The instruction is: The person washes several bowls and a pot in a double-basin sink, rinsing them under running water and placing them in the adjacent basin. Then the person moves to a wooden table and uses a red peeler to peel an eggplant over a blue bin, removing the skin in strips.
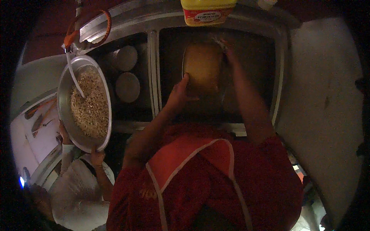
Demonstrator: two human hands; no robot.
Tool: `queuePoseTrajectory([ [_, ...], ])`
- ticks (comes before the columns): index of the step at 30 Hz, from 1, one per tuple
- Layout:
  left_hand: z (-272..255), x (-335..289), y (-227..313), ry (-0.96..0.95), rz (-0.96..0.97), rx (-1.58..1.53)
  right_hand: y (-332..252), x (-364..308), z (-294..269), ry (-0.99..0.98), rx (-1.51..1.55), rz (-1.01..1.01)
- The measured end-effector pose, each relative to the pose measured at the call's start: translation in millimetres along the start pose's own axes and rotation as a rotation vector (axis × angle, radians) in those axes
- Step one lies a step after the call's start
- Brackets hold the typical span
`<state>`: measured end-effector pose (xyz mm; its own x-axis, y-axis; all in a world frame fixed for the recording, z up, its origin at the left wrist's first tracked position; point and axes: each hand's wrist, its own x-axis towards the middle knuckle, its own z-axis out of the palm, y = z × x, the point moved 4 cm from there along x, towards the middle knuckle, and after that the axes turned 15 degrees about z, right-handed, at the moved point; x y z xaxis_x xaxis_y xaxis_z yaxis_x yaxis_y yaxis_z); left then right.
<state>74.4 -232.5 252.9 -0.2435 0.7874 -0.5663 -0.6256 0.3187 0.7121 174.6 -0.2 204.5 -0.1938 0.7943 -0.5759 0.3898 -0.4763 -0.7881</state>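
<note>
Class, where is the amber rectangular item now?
The amber rectangular item is in the head view's upper middle, in or over the right-hand sink basin, between the left hand and right hand.

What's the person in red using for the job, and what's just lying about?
Probably for the job:
left hand
right hand
tan rectangular object, material unclear
silvery metal sink

Seemingly lying about:
boxy yellow plastic container
two round grey dishes
</note>
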Motion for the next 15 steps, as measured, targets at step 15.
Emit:
queuePoseTrajectory([
  [15,22.9,-24.2,-13.3,-0.218,0.695,1.476,168.1,-106.8,-106.0,-0.063,-0.811,0.063],
])
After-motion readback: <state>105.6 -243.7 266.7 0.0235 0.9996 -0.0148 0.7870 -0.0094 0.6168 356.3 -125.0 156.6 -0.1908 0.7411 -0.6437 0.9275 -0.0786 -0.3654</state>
